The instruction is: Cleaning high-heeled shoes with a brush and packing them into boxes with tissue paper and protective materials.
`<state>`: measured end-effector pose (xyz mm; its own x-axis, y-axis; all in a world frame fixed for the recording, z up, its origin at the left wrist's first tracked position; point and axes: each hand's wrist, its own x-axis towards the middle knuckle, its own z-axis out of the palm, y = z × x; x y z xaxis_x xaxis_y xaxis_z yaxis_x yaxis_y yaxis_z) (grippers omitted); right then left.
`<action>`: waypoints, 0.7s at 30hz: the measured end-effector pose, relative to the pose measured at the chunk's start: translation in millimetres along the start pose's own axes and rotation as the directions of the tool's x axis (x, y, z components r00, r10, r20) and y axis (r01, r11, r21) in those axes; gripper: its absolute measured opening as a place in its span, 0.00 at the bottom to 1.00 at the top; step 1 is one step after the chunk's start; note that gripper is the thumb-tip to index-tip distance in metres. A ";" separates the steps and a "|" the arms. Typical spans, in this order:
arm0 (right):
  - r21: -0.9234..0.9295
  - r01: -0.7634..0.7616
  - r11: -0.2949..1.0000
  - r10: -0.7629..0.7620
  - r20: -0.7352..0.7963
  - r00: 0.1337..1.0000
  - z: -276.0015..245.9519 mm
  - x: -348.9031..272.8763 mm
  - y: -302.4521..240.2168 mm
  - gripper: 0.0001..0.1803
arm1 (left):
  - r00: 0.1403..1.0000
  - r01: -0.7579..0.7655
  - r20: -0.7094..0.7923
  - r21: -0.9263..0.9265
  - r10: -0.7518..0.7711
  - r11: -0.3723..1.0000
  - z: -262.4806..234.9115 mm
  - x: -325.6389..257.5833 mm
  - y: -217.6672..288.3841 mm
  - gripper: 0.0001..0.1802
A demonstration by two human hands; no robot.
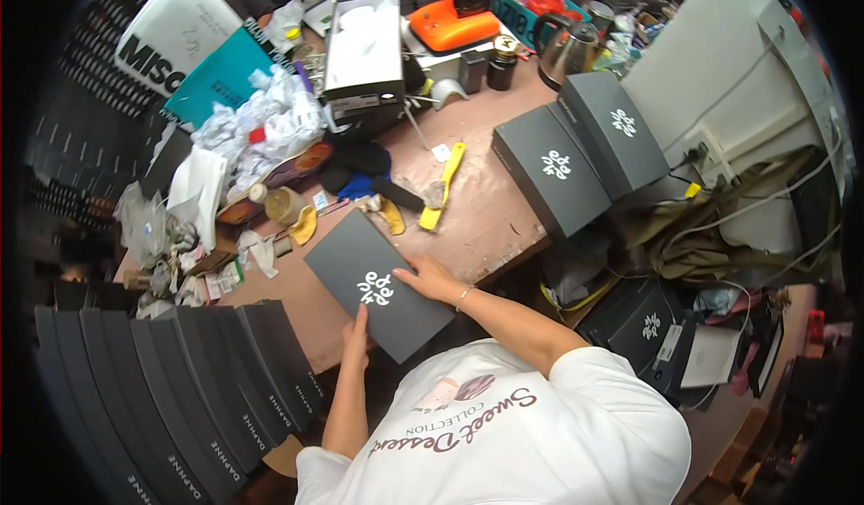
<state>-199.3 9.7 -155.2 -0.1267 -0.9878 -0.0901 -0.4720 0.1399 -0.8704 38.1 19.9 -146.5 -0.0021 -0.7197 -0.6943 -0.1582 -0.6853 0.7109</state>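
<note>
One closed dark-grey box [346, 262] is at the near edge of the table [481, 212], the left hand [356, 334] clamped on its left long side, the right hand [430, 280] on its right. The step appears to be positioning it; the next move probably calls for even, two-sided support.

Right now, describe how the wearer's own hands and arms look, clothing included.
The left hand and right hand are gloveless; the forearms are bare below short white sleeves. A thin, pale bracelet circles the right wrist.
</note>
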 end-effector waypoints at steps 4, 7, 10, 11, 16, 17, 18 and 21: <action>-0.049 -0.124 0.991 0.130 0.169 0.977 -16.5 17.4 -15.0 0.34 | 0.975 -0.091 -0.167 0.303 0.146 0.949 2.2 8.6 38.8 0.32; -0.019 -0.177 0.984 0.177 0.205 0.963 -18.1 26.9 -16.8 0.34 | 0.983 -0.085 -0.149 0.167 0.110 0.982 1.0 29.0 21.8 0.35; 0.157 -0.096 0.983 0.073 0.149 0.986 11.6 30.8 29.5 0.27 | 0.995 0.078 -0.050 -0.160 -0.087 0.984 17.3 29.9 17.7 0.38; 0.196 -0.085 0.977 0.051 0.169 0.984 17.2 30.7 40.3 0.28 | 0.998 0.053 -0.011 -0.266 -0.058 0.963 20.2 18.4 18.7 0.38; 0.377 -0.026 0.926 -0.072 0.244 0.967 -116.4 -9.9 -4.3 0.43 | 0.984 -0.097 0.117 -0.297 0.137 0.950 80.6 -17.9 24.6 0.34; 0.476 -0.158 0.865 0.053 0.226 0.973 -161.1 -10.6 4.0 0.41 | 0.966 -0.082 0.237 -0.113 0.107 0.990 104.8 -38.7 54.8 0.33; 0.471 -0.293 0.832 0.212 0.218 0.953 -215.1 -9.1 -10.7 0.41 | 0.915 -0.208 0.330 -0.110 0.233 0.972 128.0 -39.5 58.6 0.26; 0.500 -0.363 0.786 0.391 0.051 0.919 -347.1 -5.7 38.0 0.38 | 0.623 -0.578 0.607 -0.068 0.494 0.813 188.2 -82.3 103.0 0.34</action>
<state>-519.3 44.1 -19.8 -0.2571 -0.8563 -0.4480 0.1110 0.4344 -0.8939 -163.8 29.5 -37.3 -0.6786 -0.7191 -0.1499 -0.0606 -0.1486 0.9870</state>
